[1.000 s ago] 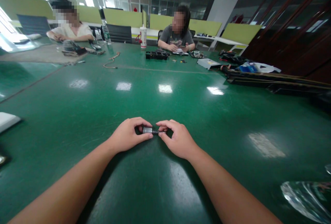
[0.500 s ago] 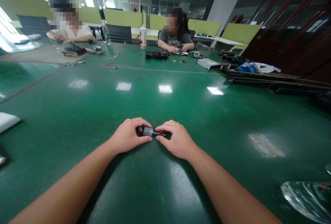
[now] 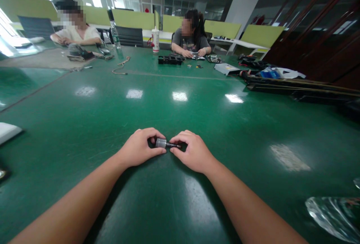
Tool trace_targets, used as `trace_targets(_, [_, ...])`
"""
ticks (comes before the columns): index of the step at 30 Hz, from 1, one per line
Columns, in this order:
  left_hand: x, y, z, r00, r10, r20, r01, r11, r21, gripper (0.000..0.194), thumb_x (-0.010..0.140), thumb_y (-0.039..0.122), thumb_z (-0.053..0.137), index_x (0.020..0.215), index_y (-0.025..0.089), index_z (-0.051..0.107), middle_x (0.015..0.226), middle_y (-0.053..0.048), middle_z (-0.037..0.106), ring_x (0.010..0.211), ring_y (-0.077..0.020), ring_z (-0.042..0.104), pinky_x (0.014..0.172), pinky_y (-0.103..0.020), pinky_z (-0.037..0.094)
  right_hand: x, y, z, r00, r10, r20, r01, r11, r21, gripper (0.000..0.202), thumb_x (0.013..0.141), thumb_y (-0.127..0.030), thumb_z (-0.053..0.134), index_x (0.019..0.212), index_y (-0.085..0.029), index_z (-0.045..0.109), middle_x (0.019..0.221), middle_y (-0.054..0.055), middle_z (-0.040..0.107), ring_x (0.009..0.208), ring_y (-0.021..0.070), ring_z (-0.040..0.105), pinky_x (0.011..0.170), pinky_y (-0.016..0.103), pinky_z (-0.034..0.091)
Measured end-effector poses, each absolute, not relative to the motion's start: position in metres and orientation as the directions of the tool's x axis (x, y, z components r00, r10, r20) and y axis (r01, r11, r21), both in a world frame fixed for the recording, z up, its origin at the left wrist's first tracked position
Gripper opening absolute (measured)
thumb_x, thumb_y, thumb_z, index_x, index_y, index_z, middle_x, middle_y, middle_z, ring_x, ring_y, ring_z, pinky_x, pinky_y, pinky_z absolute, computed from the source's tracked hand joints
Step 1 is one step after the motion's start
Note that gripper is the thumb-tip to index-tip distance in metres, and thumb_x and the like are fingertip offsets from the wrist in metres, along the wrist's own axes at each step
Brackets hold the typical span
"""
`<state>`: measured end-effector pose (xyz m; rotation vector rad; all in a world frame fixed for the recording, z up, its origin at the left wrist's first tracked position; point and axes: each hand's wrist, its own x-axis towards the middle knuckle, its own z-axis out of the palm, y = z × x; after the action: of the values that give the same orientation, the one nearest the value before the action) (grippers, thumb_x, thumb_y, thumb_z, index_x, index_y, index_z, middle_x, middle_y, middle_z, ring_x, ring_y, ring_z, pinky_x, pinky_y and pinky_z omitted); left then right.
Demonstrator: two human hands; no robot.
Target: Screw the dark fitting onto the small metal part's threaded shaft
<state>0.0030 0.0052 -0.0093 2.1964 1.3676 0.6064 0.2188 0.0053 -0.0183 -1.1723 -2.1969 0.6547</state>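
Note:
A small motor [image 3: 161, 143] with a silver cylindrical body lies low over the green table [image 3: 180, 118], its thin ridged shaft [image 3: 172, 145] pointing right. My left hand [image 3: 142, 146] is curled around the body, thumb on the near side and fingers on the far side. At the shaft end, my right hand [image 3: 192, 150] is closed in a loose pinch, with index finger and thumb on either side of the shaft. The body's left end is partly hidden by my left fingers. A narrow gap separates the two hands' fingertips.
Across the table sit two people, with a black part [image 3: 170, 60], a white bottle [image 3: 155, 41], a clear bottle [image 3: 115, 35] and a cord [image 3: 121, 65] near them. Long dark strips [image 3: 298, 86] lie at right. A clear plastic object [image 3: 332, 214] is at near right, a white object [image 3: 8, 132] at left.
My right fingertips have shifted very slightly right along the shaft. The left hand and the motor look still. Across the table, the heads of the two people have moved a little.

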Motion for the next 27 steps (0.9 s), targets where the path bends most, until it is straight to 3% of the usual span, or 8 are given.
trace_targets(27, [0.0037, 0.0052, -0.0096, 0.408, 0.904, 0.128, 0.695, -0.398, 0.599, 0.026, 0.075, 0.037, 0.076, 0.097, 0.023, 0.072, 0.084, 0.0, 0.069, 0.077, -0.0173, 0.062, 0.07, -0.027, 0.045, 0.2193, 0.0061, -0.0196, -0.438, 0.857, 0.27, 0.6, 0.503, -0.622, 0.013, 0.077, -0.012, 0.069, 0.085, -0.022, 0.073, 0.082, 0.002, 0.07, 0.082, 0.0187, 0.059, 0.075, 0.032, 0.045])
